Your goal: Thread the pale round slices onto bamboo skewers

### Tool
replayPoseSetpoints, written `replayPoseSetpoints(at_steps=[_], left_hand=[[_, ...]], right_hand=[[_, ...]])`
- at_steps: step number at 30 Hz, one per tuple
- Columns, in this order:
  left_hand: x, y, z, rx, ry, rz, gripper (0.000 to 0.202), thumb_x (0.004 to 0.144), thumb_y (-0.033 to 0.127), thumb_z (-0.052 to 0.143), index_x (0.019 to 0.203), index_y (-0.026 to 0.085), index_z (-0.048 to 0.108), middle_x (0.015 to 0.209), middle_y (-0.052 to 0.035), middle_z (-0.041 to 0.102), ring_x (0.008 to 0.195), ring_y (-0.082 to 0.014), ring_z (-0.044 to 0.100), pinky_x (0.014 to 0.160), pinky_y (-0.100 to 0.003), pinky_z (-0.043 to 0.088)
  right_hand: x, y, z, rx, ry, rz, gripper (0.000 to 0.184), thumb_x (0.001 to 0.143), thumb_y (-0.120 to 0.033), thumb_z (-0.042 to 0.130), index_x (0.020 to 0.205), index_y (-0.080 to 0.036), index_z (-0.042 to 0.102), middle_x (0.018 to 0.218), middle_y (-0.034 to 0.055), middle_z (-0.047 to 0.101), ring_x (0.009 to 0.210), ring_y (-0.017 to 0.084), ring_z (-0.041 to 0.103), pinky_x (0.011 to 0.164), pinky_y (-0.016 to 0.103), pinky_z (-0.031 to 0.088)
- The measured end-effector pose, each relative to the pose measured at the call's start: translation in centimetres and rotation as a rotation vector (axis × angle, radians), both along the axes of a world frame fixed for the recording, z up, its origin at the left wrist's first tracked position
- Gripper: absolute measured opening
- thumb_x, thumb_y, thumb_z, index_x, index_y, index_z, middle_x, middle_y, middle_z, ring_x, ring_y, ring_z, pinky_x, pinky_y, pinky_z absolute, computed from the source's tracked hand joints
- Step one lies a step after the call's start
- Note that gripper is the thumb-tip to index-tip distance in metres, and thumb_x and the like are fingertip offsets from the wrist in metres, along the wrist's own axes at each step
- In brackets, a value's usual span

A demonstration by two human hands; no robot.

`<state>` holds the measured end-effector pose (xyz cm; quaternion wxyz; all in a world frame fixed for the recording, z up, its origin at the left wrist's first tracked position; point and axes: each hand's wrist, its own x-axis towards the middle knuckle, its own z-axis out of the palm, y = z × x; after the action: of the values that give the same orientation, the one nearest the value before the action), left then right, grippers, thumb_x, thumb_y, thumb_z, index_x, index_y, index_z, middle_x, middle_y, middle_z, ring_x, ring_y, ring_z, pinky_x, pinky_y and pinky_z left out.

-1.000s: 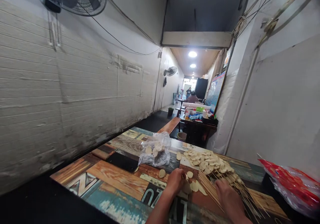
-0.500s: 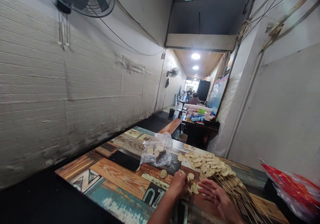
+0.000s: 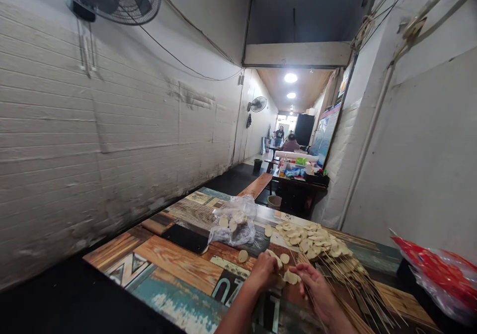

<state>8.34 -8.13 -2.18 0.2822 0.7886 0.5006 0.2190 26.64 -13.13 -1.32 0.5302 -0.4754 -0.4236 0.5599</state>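
My left hand (image 3: pixel 265 273) is closed around a few thin, pale round slices (image 3: pixel 275 258), whose edges show past my fingers. Close to its right, my right hand (image 3: pixel 315 289) has its thumb and forefinger pinched, and a thin bamboo skewer seems to run down from them. More slices (image 3: pixel 291 277) lie on the table between my hands. Beyond my right hand is a heap of skewered slices (image 3: pixel 316 239), with their bare sticks (image 3: pixel 357 282) fanning towards me. One loose slice (image 3: pixel 243 256) lies left of my left hand.
A clear plastic bag (image 3: pixel 238 224) with slices inside sits on the patterned table (image 3: pixel 179 259), beside a black phone-like slab (image 3: pixel 185 238). Red and clear plastic packaging (image 3: pixel 439 279) is at the right. Further back are a bench (image 3: pixel 256 186), a cluttered table, and people.
My right hand's spread fingers have drawn together into a pinch near the slices. My left hand stays nearly in place, still holding slices. The view has shifted slightly.
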Motion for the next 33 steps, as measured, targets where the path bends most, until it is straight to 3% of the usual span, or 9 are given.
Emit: replayPoseSetpoints(at_steps=[4, 7, 9, 14, 19, 23, 33], left_hand=[[-0.6, 0.0, -0.2, 0.02, 0.025, 0.067, 0.03, 0.064, 0.014, 0.061, 0.089, 0.022, 0.076, 0.094, -0.0068, 0.072, 0.091, -0.0241, 0.064, 0.079, -0.03, 0.044], [-1.1, 0.5, -0.5, 0.045, -0.081, 0.092, 0.014, 0.065, 0.017, 0.064, 0.073, 0.02, 0.074, 0.084, -0.0067, 0.071, 0.084, -0.0237, 0.063, 0.076, -0.031, 0.044], [-1.4, 1.0, -0.7, 0.035, -0.302, 0.135, 0.007, 0.066, 0.024, 0.068, 0.069, 0.019, 0.072, 0.076, -0.0053, 0.068, 0.076, -0.021, 0.061, 0.072, -0.03, 0.044], [-1.6, 2.2, -0.7, -0.298, -1.088, 0.32, 0.037, 0.056, 0.041, 0.082, 0.076, 0.016, 0.064, 0.063, 0.0007, 0.061, 0.056, -0.0117, 0.053, 0.057, -0.024, 0.043], [-1.8, 2.7, -0.6, -0.474, -1.477, 0.519, 0.049, 0.045, 0.033, 0.091, 0.081, 0.016, 0.063, 0.067, 0.0018, 0.063, 0.054, -0.0084, 0.055, 0.055, -0.022, 0.043], [-1.8, 2.8, -0.8, -0.515, -1.548, 0.49, 0.048, 0.046, 0.028, 0.092, 0.085, 0.016, 0.066, 0.069, 0.0015, 0.064, 0.055, -0.0084, 0.056, 0.055, -0.022, 0.044], [-1.4, 3.0, -1.5, -0.381, -1.496, 0.469, 0.053, 0.041, 0.034, 0.094, 0.085, 0.015, 0.072, 0.082, -0.0046, 0.071, 0.068, -0.0122, 0.062, 0.06, -0.023, 0.047]], right_hand=[[0.5, 0.4, -1.6, -0.035, -0.028, -0.012, 0.054, 0.06, -0.053, 0.08, 0.098, -0.02, 0.059, 0.087, 0.0042, 0.077, 0.031, 0.002, 0.042, 0.03, 0.013, 0.021], [0.7, 0.5, -1.9, -0.03, -0.052, -0.025, 0.055, 0.057, -0.055, 0.078, 0.095, -0.018, 0.062, 0.071, 0.0006, 0.073, 0.028, 0.002, 0.038, 0.029, 0.014, 0.02], [0.6, 0.3, -1.6, -0.012, -0.074, -0.035, 0.052, 0.058, -0.056, 0.076, 0.091, -0.017, 0.064, 0.066, -0.0009, 0.07, 0.028, 0.003, 0.037, 0.03, 0.016, 0.02], [-0.3, -0.9, -0.9, 0.099, -0.301, -0.061, 0.05, 0.066, -0.058, 0.065, 0.094, -0.017, 0.069, 0.046, -0.005, 0.058, 0.027, 0.006, 0.032, 0.032, 0.021, 0.022], [-1.6, -2.2, -1.3, 0.19, -0.456, 0.042, 0.047, 0.075, -0.051, 0.06, 0.098, -0.013, 0.073, 0.041, -0.0042, 0.053, 0.039, 0.011, 0.046, 0.043, 0.024, 0.035], [-2.0, -2.5, -1.7, 0.23, -0.528, 0.072, 0.048, 0.079, -0.052, 0.056, 0.098, -0.012, 0.076, 0.041, -0.0031, 0.054, 0.041, 0.013, 0.048, 0.048, 0.025, 0.038], [-2.1, -2.2, -2.1, 0.236, -0.518, 0.059, 0.049, 0.081, -0.052, 0.054, 0.094, -0.011, 0.078, 0.04, -0.0033, 0.051, 0.04, 0.012, 0.046, 0.048, 0.025, 0.037]])
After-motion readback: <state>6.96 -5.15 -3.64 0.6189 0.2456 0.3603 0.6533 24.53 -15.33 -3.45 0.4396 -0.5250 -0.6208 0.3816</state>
